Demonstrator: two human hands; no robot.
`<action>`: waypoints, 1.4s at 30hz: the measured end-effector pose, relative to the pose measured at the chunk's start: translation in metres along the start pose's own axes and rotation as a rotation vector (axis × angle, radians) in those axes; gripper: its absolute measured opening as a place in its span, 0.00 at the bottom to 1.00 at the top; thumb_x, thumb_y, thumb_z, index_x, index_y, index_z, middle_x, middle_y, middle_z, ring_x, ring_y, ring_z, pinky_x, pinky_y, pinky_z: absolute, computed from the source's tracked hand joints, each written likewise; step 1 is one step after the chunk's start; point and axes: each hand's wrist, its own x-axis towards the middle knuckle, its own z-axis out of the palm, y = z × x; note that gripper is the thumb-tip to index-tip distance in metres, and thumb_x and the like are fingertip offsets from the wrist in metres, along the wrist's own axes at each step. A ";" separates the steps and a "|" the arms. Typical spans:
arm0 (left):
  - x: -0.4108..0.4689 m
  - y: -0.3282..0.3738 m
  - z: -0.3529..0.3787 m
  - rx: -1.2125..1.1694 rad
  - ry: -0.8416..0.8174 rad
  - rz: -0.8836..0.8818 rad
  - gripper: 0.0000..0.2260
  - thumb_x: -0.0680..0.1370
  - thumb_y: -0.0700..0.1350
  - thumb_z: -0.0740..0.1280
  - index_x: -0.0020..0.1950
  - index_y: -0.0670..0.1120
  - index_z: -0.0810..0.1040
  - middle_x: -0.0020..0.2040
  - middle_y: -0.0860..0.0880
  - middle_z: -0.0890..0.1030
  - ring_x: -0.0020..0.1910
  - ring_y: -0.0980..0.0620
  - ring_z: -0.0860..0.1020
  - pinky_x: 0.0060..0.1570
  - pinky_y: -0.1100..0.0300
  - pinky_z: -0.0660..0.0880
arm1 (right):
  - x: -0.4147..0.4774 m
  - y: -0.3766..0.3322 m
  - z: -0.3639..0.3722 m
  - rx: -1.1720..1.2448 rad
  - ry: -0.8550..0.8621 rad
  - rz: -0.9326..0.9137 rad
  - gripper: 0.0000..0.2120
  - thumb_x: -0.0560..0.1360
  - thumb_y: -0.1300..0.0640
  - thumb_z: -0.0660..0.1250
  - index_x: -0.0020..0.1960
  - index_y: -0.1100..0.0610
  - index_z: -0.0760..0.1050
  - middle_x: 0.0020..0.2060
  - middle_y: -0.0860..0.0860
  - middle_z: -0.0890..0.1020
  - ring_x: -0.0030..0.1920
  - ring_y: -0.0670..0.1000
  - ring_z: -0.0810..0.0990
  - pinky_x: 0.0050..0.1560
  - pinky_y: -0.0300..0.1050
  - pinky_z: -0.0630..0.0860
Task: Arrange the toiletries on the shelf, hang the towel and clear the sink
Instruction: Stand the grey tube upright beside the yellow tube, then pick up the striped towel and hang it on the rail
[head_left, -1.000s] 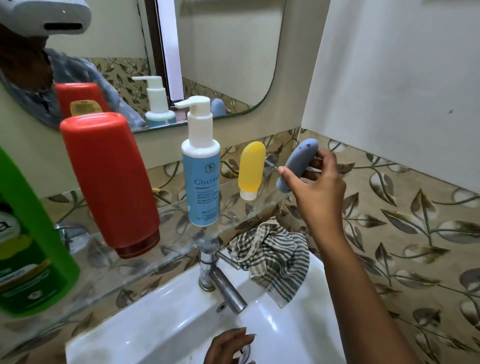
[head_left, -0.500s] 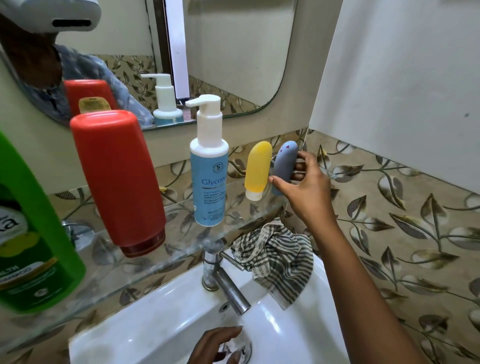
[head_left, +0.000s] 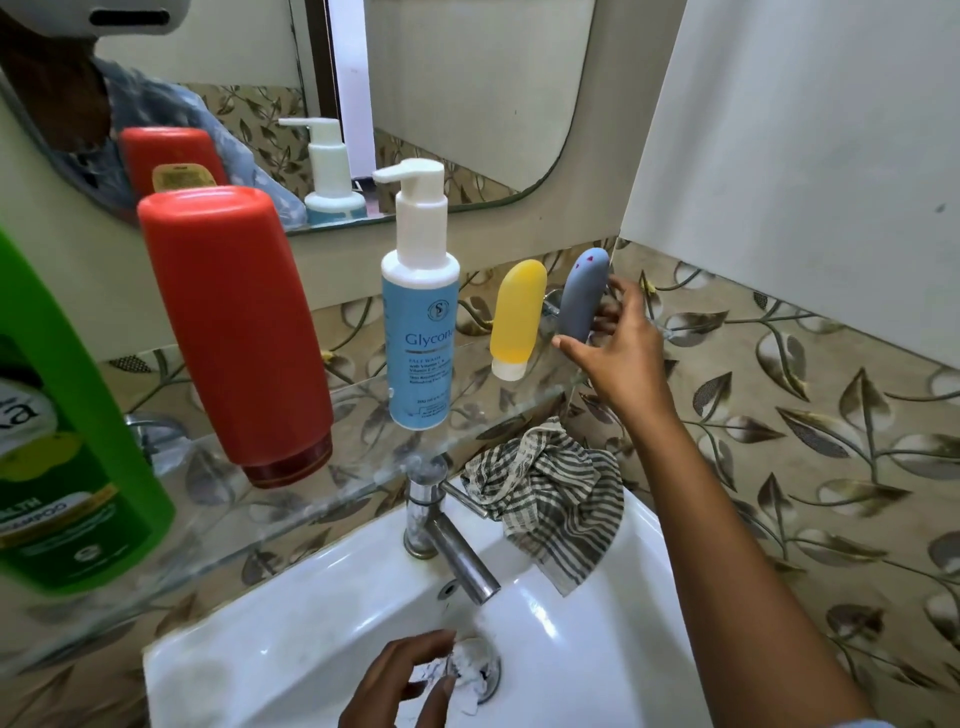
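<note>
On the glass shelf (head_left: 363, 483) stand a green shampoo bottle (head_left: 62, 457), a red bottle (head_left: 239, 332), a blue pump face wash (head_left: 421, 332) and a yellow tube (head_left: 517, 317). Next to the yellow tube a grey-blue tube (head_left: 584, 296) stands upright at the shelf's right end, with my right hand (head_left: 621, 358) around it, thumb at its base and fingers behind. In the white sink (head_left: 311, 623), my left hand (head_left: 405, 680) pinches a crumpled white paper (head_left: 467, 667) at the drain. A striped towel (head_left: 550, 499) lies bunched on the sink's back right rim.
A steel tap (head_left: 441, 535) juts out over the basin under the shelf. The mirror (head_left: 415, 104) hangs above the shelf. Leaf-patterned tiles (head_left: 805, 441) cover the wall on the right, close to my right forearm.
My right hand brought the grey-blue tube left and down from mid-air and stood it upright beside the yellow tube. My left hand closed on the crumpled paper at the drain.
</note>
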 end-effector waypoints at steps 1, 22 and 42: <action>0.000 -0.003 0.000 0.017 0.003 -0.003 0.26 0.71 0.41 0.73 0.54 0.72 0.71 0.52 0.72 0.76 0.52 0.71 0.75 0.46 0.76 0.74 | -0.005 0.001 -0.003 0.020 0.041 0.006 0.40 0.66 0.54 0.77 0.71 0.54 0.60 0.62 0.56 0.77 0.58 0.52 0.78 0.55 0.40 0.74; 0.082 0.031 0.018 0.099 -0.014 0.198 0.13 0.75 0.41 0.68 0.56 0.55 0.78 0.52 0.63 0.78 0.52 0.62 0.76 0.52 0.55 0.78 | -0.082 0.109 0.097 -0.813 -0.500 -0.294 0.23 0.70 0.68 0.67 0.63 0.53 0.73 0.67 0.53 0.72 0.69 0.55 0.66 0.72 0.55 0.58; 0.091 0.190 0.051 -0.230 -0.346 0.511 0.06 0.78 0.46 0.65 0.45 0.48 0.82 0.42 0.53 0.84 0.42 0.55 0.81 0.44 0.52 0.79 | -0.108 -0.054 -0.192 -0.398 -0.073 -0.275 0.13 0.66 0.65 0.74 0.41 0.47 0.81 0.36 0.40 0.77 0.37 0.38 0.75 0.38 0.24 0.69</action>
